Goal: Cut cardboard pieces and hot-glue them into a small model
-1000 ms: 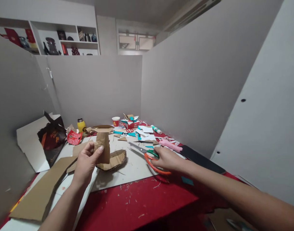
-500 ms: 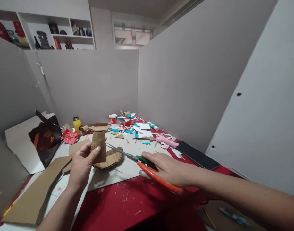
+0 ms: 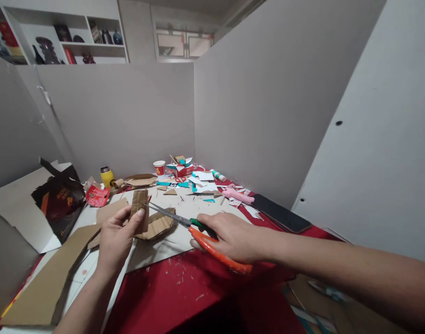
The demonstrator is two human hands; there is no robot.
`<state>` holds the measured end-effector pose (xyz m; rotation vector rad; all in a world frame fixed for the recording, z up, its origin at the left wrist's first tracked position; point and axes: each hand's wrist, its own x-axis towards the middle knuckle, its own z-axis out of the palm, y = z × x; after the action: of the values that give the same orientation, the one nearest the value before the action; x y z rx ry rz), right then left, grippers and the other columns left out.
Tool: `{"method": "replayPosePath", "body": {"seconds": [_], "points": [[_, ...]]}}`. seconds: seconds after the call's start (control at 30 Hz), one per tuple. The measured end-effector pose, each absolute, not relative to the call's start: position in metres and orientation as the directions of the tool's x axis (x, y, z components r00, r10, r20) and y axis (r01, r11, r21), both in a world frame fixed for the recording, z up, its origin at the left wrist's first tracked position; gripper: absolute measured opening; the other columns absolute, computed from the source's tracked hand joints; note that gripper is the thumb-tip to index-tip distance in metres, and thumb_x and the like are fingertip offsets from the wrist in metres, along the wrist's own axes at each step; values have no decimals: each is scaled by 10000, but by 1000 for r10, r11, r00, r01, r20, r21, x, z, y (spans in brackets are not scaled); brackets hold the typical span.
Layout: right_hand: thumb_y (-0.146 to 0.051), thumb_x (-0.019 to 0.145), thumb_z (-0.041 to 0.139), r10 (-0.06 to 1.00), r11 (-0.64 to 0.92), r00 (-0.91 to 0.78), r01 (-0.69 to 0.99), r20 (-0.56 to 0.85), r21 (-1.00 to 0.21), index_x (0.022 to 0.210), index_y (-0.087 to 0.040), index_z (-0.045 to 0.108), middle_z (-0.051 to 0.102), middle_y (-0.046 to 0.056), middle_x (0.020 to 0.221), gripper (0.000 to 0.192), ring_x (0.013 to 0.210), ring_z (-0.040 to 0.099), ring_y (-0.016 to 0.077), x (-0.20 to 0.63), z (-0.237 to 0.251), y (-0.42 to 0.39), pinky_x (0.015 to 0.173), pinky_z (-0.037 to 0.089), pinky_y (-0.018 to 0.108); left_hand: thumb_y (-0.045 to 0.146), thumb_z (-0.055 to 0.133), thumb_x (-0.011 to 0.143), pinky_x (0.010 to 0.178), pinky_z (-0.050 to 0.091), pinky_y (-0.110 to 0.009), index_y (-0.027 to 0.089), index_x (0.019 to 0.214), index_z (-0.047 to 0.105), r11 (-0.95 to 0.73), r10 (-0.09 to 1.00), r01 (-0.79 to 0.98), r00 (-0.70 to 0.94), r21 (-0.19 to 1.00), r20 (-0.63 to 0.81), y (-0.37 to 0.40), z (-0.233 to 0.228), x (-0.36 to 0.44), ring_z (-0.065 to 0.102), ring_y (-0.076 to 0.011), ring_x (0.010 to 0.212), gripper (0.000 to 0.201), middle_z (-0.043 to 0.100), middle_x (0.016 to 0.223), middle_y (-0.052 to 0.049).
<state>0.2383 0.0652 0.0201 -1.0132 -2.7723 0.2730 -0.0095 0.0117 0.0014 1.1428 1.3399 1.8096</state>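
Observation:
Between the thumb and fingers of my left hand [image 3: 117,234] is a small upright piece of brown cardboard [image 3: 140,211]. My right hand [image 3: 229,236] grips a pair of scissors [image 3: 212,248] with green and orange handles. Their blades point left, with the tips at the right edge of the cardboard piece; whether they touch it I cannot tell. Behind and below the held piece, a boat-shaped cardboard form [image 3: 161,225] lies on the white board [image 3: 163,253]. A long curved cardboard strip [image 3: 41,280] lies left of my left hand.
A torn black-and-white box [image 3: 59,204] stands at the left, near a yellow bottle [image 3: 107,177]. Toward the back are a paper cup [image 3: 159,168] and cut scraps [image 3: 203,183]. A pink object [image 3: 238,195] and a dark flat slab [image 3: 282,213] lie at the right, by the grey partition [image 3: 268,102].
The scissors have moved left, and their tips have come up to the edge of the cardboard piece. The camera view has shifted slightly. Both hands keep their hold.

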Motion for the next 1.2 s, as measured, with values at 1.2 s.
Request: {"method": "replayPosePath", "body": {"seconds": [1.2], "points": [[-521, 889, 374, 656, 753, -740, 656, 150, -56, 974, -98, 577, 642, 118, 628, 477, 556, 617, 244, 230, 14, 54, 496, 321, 292, 311, 771, 696, 718, 565, -274, 217, 889, 726, -307, 821, 24, -499, 951, 278, 10, 3, 6, 683, -167, 763, 219, 747, 864, 26]]}}
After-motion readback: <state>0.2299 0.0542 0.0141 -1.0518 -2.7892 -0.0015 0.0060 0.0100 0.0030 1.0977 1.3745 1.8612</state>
